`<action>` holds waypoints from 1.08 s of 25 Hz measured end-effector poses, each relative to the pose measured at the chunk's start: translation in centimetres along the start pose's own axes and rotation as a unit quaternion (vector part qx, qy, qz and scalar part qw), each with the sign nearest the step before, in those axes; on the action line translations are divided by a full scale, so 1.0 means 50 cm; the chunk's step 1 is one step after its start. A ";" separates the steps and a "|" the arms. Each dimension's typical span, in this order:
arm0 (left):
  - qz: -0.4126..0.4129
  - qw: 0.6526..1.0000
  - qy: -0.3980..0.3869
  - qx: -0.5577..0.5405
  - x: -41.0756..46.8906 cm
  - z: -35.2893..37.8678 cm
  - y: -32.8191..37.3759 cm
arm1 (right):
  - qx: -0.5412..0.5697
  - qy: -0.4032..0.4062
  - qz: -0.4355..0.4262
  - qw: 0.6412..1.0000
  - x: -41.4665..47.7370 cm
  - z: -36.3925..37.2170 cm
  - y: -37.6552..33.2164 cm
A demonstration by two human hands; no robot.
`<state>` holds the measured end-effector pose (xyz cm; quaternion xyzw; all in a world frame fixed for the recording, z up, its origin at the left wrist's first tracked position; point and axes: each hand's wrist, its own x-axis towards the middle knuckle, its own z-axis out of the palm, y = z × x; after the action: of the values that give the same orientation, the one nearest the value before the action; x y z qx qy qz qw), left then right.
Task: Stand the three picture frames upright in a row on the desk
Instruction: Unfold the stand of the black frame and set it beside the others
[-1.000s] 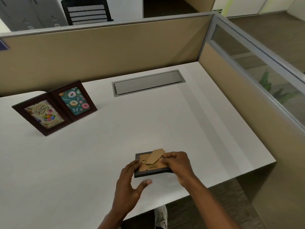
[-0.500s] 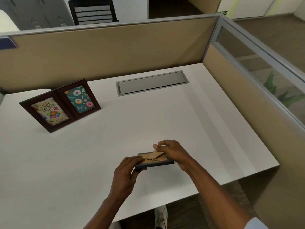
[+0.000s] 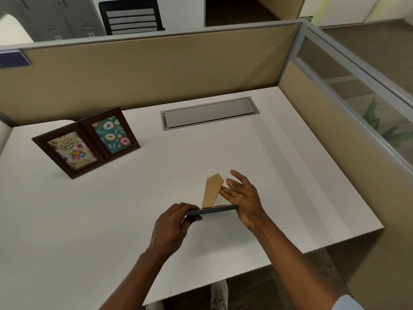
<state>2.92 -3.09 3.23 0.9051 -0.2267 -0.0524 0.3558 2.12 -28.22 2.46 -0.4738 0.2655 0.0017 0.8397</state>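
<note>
- A white tabletop (image 3: 279,164) fills most of the view, seen from above and behind the person's arms.
- Tan partitions (image 3: 145,70) wall it in at the back and on the right; the right one has a glass strip along its top.
- A black chair (image 3: 131,16) shows beyond the back partition.
- A grey hatch (image 3: 210,113) is set flush into the tabletop near the back edge.
- Two dark brown frames stand side by side, touching, at the back left of the tabletop, leaning back a little. The birthday frame (image 3: 69,151) is on the left, the donut frame (image 3: 111,134) on the right.
- A third frame (image 3: 212,210) is held just above the tabletop near the front edge, well apart from the other two. It is seen edge-on as a dark strip, back side facing away from the person.
- The left hand (image 3: 172,227) is closed on the third frame's left end, fingers over the top edge and thumb below.
- The right hand (image 3: 243,198) is open with fingers spread. Its palm heel is at the frame's right end, and its fingertips are just beside the stand; whether they touch it I cannot tell.
- A tan cardboard stand (image 3: 212,190) is swung out from the frame's back, pointing up and away.
- A white shoe (image 3: 219,294) shows under the tabletop's front edge.
</note>
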 end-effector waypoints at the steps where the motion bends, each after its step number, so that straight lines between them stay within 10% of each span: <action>1: -0.007 1.000 -0.005 -0.008 0.007 -0.003 0.000 | -0.014 0.004 0.012 1.000 0.002 0.001 0.009; 27: -0.200 0.975 -0.016 -0.090 0.031 0.046 -0.103 | -0.245 -0.140 -0.029 0.959 0.077 0.055 0.027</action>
<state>5.60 -1.91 -1.81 0.8954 -0.0407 -0.1571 0.4145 6.31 -26.23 0.77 -0.6677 0.1227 0.1085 0.7262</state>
